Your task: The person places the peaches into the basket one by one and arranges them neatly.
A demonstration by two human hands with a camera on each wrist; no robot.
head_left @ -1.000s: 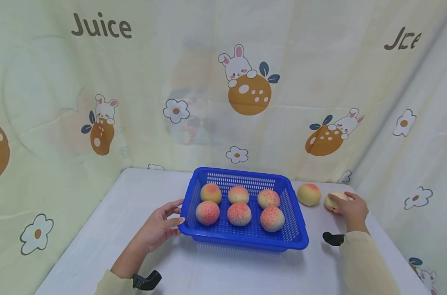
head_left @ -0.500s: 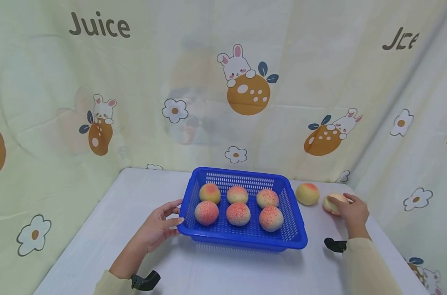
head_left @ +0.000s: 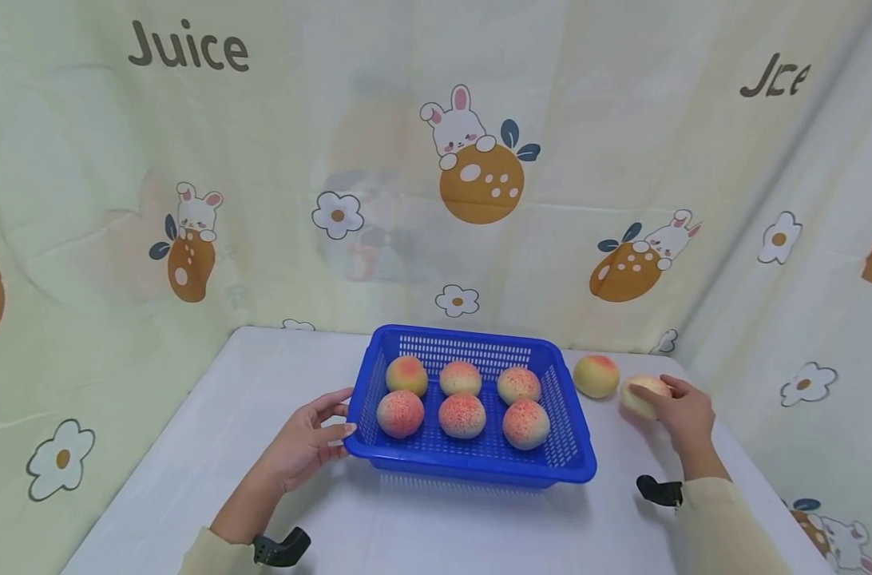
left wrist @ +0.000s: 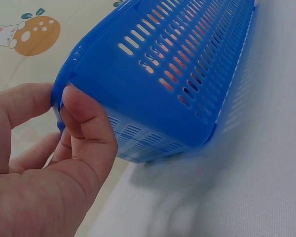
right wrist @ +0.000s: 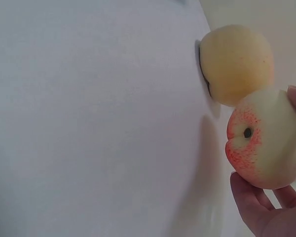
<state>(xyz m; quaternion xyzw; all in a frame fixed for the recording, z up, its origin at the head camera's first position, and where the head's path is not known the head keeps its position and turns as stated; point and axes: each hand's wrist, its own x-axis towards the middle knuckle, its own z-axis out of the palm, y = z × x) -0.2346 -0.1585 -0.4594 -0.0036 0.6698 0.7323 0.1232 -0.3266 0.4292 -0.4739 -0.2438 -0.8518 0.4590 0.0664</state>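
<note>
My left hand (head_left: 303, 443) pinches the left rim of a blue plastic basket (head_left: 472, 471), thumb on one side and fingers on the other; the left wrist view shows this grip on the basket's corner (left wrist: 138, 94). Inside the basket, several peaches, such as a red-speckled peach (head_left: 461, 416), stand in two rows. At the table's right, my right hand (head_left: 683, 411) holds a pale peach (head_left: 640, 397) between thumb and fingers. In the right wrist view this held peach (right wrist: 266, 140) is turned with its dark stem hollow showing. A yellow peach (head_left: 596, 376) lies beside it on the table.
A white-covered table (head_left: 436, 535) carries everything. Behind it hangs a cream curtain (head_left: 278, 144) printed with rabbits and flowers, which also runs along both sides. Black straps (head_left: 659, 490) sit on both wrists.
The right hand has tilted the pale peach, and a shadow shows under it now. The view has shifted slightly; the left hand and the basket keep their places.
</note>
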